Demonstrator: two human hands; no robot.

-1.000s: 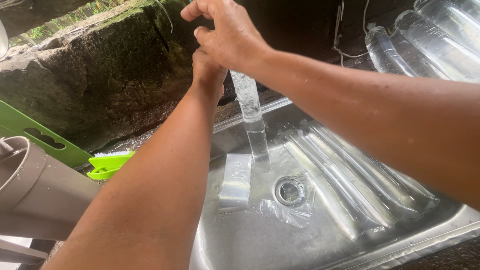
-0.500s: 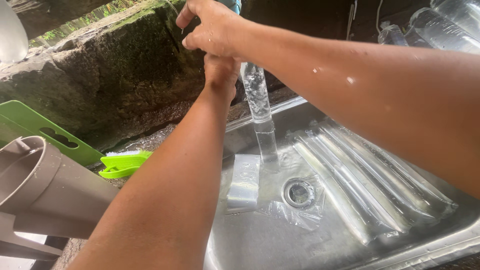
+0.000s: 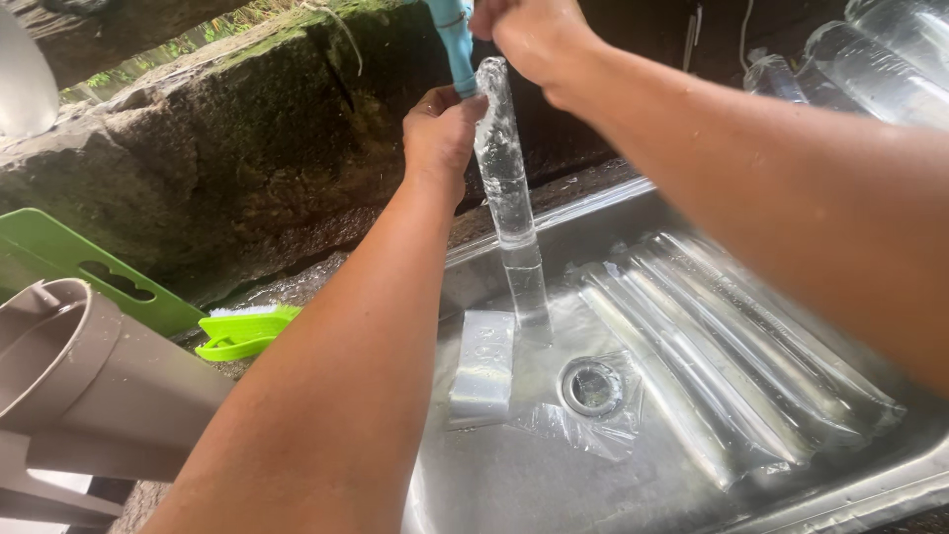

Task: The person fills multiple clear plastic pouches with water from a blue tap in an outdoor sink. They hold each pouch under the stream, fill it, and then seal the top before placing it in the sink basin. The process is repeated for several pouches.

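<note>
Your left hand (image 3: 440, 133) is closed in a grip around the light blue tap (image 3: 455, 44) at its spout, and your right hand (image 3: 534, 35) sits clenched higher up, probably on the valve, which the top edge cuts off. The tap is stiff, wet and likely slippery; hold its body. Water (image 3: 509, 198) streams into the steel sink (image 3: 692, 475), beside a clear block (image 3: 481, 366).

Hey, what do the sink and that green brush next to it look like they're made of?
The sink looks like stainless steel: grey, shiny, with pressed drain ridges that mirror the light. The green brush seems moulded plastic: one bright uniform colour, a smooth body and pale bristles on top, though those are too small to judge.
</note>
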